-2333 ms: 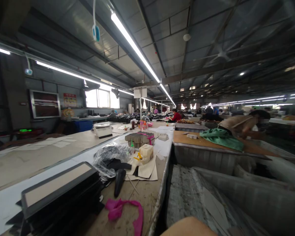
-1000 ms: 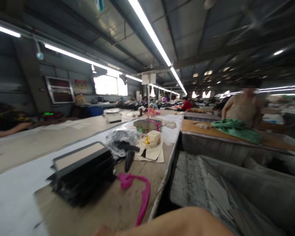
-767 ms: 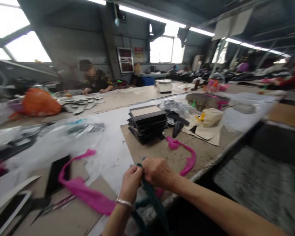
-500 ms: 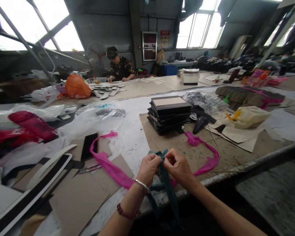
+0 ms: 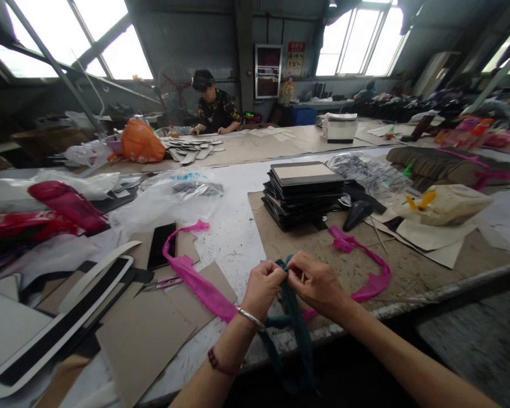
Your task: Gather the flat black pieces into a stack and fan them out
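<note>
My left hand [image 5: 263,286] and my right hand [image 5: 313,279] meet above the table's front edge. Each pinches a teal fabric strip [image 5: 296,323] at a bunched spot between the fingertips. The strip's ends hang down past the edge; my fingers hide the bunched part. Beneath my left wrist lies a long pink strip [image 5: 195,283], which curves away to the left. Another pink length [image 5: 376,283] curls on the brown board to the right; whether the two join under my hands I cannot tell.
A stack of black panels [image 5: 301,195] stands ahead on the brown board [image 5: 259,218]. To the left are a phone [image 5: 161,246], thread snips [image 5: 165,283] and cut sheets [image 5: 147,340]. A yellowish bag [image 5: 454,204] sits at right. A co-worker [image 5: 216,107] sits across the table.
Both hands still pinch the teal strip and have drawn slightly closer together at the bunched part. The whole view has shifted a little, with the scene sitting further right.
</note>
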`<state>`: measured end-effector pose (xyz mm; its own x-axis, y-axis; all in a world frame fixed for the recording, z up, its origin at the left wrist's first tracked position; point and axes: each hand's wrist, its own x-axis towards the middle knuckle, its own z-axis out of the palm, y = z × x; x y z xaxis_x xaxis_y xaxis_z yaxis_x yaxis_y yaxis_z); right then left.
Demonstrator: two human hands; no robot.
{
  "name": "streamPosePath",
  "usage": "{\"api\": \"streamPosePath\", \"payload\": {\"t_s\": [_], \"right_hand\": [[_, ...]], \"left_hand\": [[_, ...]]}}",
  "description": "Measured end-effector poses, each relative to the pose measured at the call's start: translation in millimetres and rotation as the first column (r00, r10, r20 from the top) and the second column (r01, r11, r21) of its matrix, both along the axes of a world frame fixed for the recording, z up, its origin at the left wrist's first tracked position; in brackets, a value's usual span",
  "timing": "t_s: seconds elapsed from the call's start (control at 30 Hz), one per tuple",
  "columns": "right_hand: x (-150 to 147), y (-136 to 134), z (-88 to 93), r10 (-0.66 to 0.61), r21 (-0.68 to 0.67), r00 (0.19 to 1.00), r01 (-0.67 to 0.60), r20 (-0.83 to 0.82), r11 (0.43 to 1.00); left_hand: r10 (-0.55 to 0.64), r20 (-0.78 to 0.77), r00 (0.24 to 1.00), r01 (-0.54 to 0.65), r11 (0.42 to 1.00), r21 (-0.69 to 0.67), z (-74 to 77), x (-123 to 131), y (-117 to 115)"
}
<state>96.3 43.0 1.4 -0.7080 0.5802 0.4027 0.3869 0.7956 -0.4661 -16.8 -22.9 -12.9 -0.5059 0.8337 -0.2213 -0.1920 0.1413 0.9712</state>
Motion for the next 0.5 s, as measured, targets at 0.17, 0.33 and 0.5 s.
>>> {"api": "streamPosePath", "payload": {"t_s": [0.17,0.33,0.5], "right_hand": [[-8,-3,5.2,-0.255,-0.632,0.897,-0.034,-0.361,0.775],[-2,13,29.5,-0.576,-0.839,0.62,-0.297,-0.533,0.456],[12,31,19.9,-0.551,-0.852,0.726,-0.093,-0.413,0.515]], "left_hand": [[0.025,0.094,0.995,-0.024,1.0,-0.007,-0.6,-4,5],[0.089,0.154,0.984,-0.079,0.994,-0.071,-19.2,-14,-3],[0.05,0.221,0.974,-0.047,0.999,-0.018,-18.7,-20,-14]]}}
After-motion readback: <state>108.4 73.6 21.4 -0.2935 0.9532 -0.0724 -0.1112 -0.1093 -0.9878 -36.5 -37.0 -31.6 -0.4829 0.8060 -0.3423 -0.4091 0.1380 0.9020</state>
